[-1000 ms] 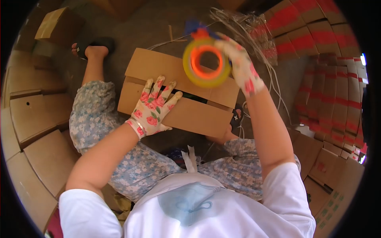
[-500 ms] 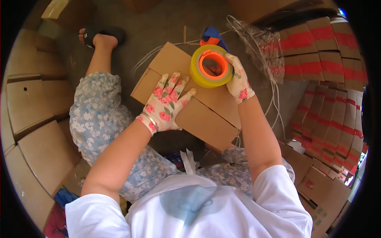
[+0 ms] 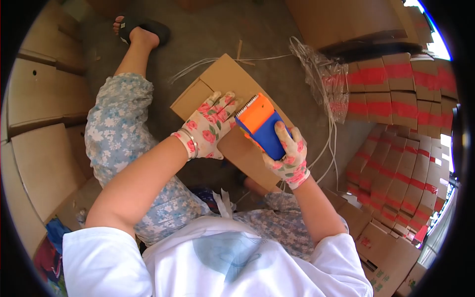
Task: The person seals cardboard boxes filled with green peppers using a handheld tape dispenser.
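A cardboard box (image 3: 222,74) lies at an angle between my legs, its flaps folded flat and meeting at a seam. My left hand (image 3: 210,121), in a white glove with pink roses, rests on the box top with its fingers stretched out. Wrapped round the blue body of a tape dispenser (image 3: 269,128) is my right hand (image 3: 292,156), in a matching glove. The dispenser's orange head with its toothed edge points up and left, above the box and close to the left fingertips. Its tape roll is hidden from this angle.
Stacked cartons with red tape (image 3: 386,168) fill the right side. Plain cartons (image 3: 44,94) line the left. Clear plastic wrap (image 3: 321,74) and white strapping (image 3: 332,143) lie on the floor right of the box. A larger carton (image 3: 346,22) stands at the back.
My right hand has turned the tape dispenser, so the blue and orange body shows instead of the yellow tape roll, and has come lower and nearer me. My left hand stays on the box.
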`<state>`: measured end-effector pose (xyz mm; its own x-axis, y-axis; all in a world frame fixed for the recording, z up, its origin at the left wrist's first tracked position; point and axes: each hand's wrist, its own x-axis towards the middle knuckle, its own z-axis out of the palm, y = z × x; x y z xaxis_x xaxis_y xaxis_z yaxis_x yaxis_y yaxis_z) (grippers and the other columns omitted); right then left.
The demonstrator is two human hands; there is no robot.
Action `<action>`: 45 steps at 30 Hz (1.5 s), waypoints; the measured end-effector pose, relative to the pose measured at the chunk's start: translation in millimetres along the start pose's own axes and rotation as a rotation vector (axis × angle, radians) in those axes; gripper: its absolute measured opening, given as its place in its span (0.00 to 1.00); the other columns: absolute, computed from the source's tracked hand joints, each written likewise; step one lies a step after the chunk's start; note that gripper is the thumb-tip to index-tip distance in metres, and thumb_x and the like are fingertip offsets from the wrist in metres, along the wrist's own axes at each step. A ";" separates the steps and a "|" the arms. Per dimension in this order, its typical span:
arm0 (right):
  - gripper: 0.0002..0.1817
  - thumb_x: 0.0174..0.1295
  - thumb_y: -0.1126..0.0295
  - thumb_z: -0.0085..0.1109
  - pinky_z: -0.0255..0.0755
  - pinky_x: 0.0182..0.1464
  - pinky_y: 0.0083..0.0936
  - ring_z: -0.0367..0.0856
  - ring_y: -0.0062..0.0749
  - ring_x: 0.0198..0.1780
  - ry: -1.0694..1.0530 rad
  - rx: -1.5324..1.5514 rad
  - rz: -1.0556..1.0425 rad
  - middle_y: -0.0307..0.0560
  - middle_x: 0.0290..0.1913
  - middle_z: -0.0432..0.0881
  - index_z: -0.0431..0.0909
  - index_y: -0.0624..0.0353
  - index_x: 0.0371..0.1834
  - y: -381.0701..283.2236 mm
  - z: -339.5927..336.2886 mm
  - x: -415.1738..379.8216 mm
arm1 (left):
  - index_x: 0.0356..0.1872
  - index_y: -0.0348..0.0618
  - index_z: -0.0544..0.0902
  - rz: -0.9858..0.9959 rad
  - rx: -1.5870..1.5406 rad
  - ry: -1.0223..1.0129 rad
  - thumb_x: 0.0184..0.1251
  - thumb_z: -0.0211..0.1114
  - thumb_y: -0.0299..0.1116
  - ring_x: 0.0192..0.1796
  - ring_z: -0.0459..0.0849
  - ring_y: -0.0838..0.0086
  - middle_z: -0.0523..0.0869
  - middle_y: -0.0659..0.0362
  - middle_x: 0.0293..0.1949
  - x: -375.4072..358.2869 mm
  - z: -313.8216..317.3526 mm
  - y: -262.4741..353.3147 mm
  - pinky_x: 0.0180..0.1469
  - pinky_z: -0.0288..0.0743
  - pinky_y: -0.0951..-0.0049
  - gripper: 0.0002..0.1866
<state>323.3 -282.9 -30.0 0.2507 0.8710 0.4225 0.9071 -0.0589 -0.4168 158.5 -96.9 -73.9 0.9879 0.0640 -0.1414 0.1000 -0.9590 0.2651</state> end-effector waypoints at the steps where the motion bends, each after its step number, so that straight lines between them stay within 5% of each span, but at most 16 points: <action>1: 0.42 0.32 0.69 0.64 0.73 0.26 0.34 0.74 0.42 0.23 0.018 0.004 -0.034 0.49 0.30 0.72 0.77 0.45 0.63 0.1 -0.1 -2.2 | 0.67 0.41 0.74 0.009 -0.199 0.037 0.55 0.66 0.58 0.81 0.50 0.55 0.62 0.48 0.76 -2.4 -4.6 -5.0 0.80 0.41 0.54 0.42; 4: 0.44 0.32 0.71 0.65 0.72 0.25 0.34 0.74 0.43 0.24 0.013 0.028 -0.030 0.50 0.30 0.72 0.75 0.45 0.65 0.0 1.7 -13.5 | 0.57 0.35 0.79 -0.242 -1.469 0.183 0.72 0.60 0.46 0.56 0.83 0.68 0.85 0.56 0.51 -9.8 -19.0 -16.0 0.59 0.75 0.71 0.25; 6: 0.45 0.32 0.72 0.66 0.72 0.25 0.35 0.74 0.45 0.25 0.015 0.043 -0.061 0.51 0.31 0.73 0.73 0.44 0.66 -0.7 1.6 -15.4 | 0.57 0.35 0.80 -0.477 -1.785 0.095 0.78 0.52 0.55 0.45 0.85 0.79 0.87 0.59 0.47 -9.4 -28.6 -16.7 0.46 0.77 0.80 0.29; 8: 0.45 0.33 0.71 0.68 0.73 0.26 0.36 0.75 0.45 0.26 0.016 0.024 -0.040 0.52 0.32 0.73 0.73 0.44 0.66 -0.5 1.7 -19.4 | 0.55 0.38 0.82 -0.620 -1.701 -0.065 0.76 0.46 0.65 0.36 0.81 0.83 0.86 0.63 0.44 -4.2 -60.7 2.1 0.37 0.72 0.83 0.36; 11: 0.46 0.33 0.70 0.70 0.74 0.27 0.36 0.76 0.46 0.26 -0.017 0.032 -0.027 0.53 0.33 0.74 0.72 0.44 0.67 -2.2 0.6 -16.5 | 0.52 0.40 0.83 -0.335 -1.686 0.335 0.75 0.59 0.53 0.40 0.84 0.82 0.87 0.64 0.42 16.0 -33.4 13.6 0.43 0.78 0.78 0.24; 15: 0.44 0.33 0.69 0.71 0.75 0.28 0.35 0.77 0.46 0.27 -0.058 0.030 0.016 0.52 0.33 0.74 0.75 0.43 0.65 -6.7 -3.1 -14.5 | 0.52 0.40 0.83 -0.599 -1.768 0.081 0.73 0.64 0.45 0.42 0.84 0.83 0.87 0.64 0.41 27.4 -17.5 4.7 0.47 0.78 0.79 0.19; 17: 0.40 0.36 0.68 0.71 0.75 0.29 0.35 0.78 0.45 0.28 -0.070 0.049 0.063 0.51 0.33 0.74 0.77 0.41 0.63 -10.7 -3.3 -6.9 | 0.50 0.39 0.84 -0.434 -1.730 0.339 0.73 0.65 0.47 0.40 0.84 0.84 0.88 0.64 0.40 29.4 -6.4 0.0 0.44 0.77 0.82 0.19; 21: 0.37 0.43 0.65 0.68 0.77 0.31 0.37 0.80 0.45 0.29 -0.273 -0.062 0.116 0.52 0.32 0.75 0.77 0.37 0.65 -36.6 -24.7 24.2 | 0.38 0.38 0.84 -0.597 -0.846 0.550 0.75 0.60 0.48 0.36 0.84 0.71 0.86 0.55 0.30 10.3 -25.2 -34.8 0.41 0.77 0.69 0.20; 22: 0.37 0.43 0.65 0.68 0.77 0.31 0.37 0.80 0.45 0.29 -0.270 -0.066 0.117 0.52 0.32 0.75 0.77 0.37 0.65 -34.8 -28.6 21.6 | 0.33 0.40 0.82 -0.397 -0.386 0.603 0.75 0.56 0.53 0.32 0.82 0.66 0.83 0.52 0.27 8.3 -14.9 -79.1 0.38 0.76 0.64 0.24; 24: 0.38 0.42 0.64 0.67 0.77 0.30 0.37 0.81 0.47 0.30 -0.365 -0.085 0.228 0.53 0.32 0.74 0.77 0.35 0.65 -27.6 -38.3 11.0 | 0.30 0.40 0.81 -0.723 -0.568 0.570 0.76 0.52 0.55 0.34 0.83 0.52 0.84 0.45 0.30 -9.4 -31.4 -128.8 0.38 0.74 0.57 0.27; 25: 0.38 0.43 0.63 0.66 0.77 0.31 0.38 0.81 0.47 0.30 -0.405 -0.132 0.260 0.54 0.31 0.73 0.76 0.34 0.66 -30.9 -40.9 12.7 | 0.32 0.39 0.81 -0.757 -0.268 0.497 0.77 0.50 0.55 0.38 0.84 0.48 0.85 0.44 0.31 -11.4 -37.2 -151.1 0.40 0.75 0.55 0.27; 31: 0.35 0.42 0.67 0.65 0.75 0.28 0.38 0.79 0.49 0.27 -0.455 -0.273 0.242 0.53 0.30 0.72 0.80 0.39 0.62 -53.0 -27.2 49.4 | 0.41 0.47 0.86 -0.614 0.090 0.188 0.78 0.47 0.52 0.46 0.88 0.57 0.88 0.51 0.43 35.1 37.6 -214.8 0.46 0.81 0.57 0.23; 37: 0.36 0.43 0.65 0.66 0.75 0.30 0.38 0.79 0.46 0.28 -0.513 -0.257 0.294 0.51 0.30 0.70 0.78 0.36 0.64 -50.3 -26.9 48.1 | 0.49 0.42 0.83 -0.615 -0.512 -0.198 0.76 0.47 0.50 0.57 0.84 0.52 0.86 0.46 0.53 59.6 112.0 -145.7 0.59 0.77 0.56 0.23; 39: 0.37 0.45 0.63 0.66 0.78 0.35 0.39 0.81 0.47 0.32 -0.564 -0.250 0.335 0.52 0.34 0.73 0.76 0.33 0.66 -50.0 -26.9 48.3 | 0.55 0.42 0.79 -0.506 -0.380 -0.305 0.74 0.49 0.49 0.61 0.81 0.50 0.83 0.44 0.57 41.3 212.6 -181.3 0.63 0.74 0.55 0.23; 43: 0.36 0.46 0.63 0.66 0.78 0.38 0.41 0.82 0.48 0.34 -0.565 -0.180 0.362 0.53 0.36 0.74 0.75 0.34 0.66 -50.7 -28.3 42.0 | 0.59 0.43 0.76 -0.544 -0.384 -0.394 0.71 0.54 0.48 0.64 0.78 0.48 0.81 0.43 0.59 51.0 198.8 -194.2 0.65 0.72 0.55 0.24; 45: 0.36 0.47 0.61 0.66 0.78 0.41 0.44 0.83 0.51 0.38 -0.567 -0.160 0.352 0.54 0.40 0.76 0.74 0.35 0.67 -48.4 -28.7 42.5 | 0.60 0.42 0.76 -0.572 -0.491 -0.222 0.72 0.53 0.46 0.64 0.78 0.49 0.80 0.42 0.61 75.8 86.1 -175.2 0.64 0.71 0.58 0.24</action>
<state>299.7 -257.1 31.2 0.3635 0.9049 -0.2214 0.8538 -0.4187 -0.3094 205.7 52.2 -213.2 0.7253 0.4050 -0.5566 0.6783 -0.5585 0.4775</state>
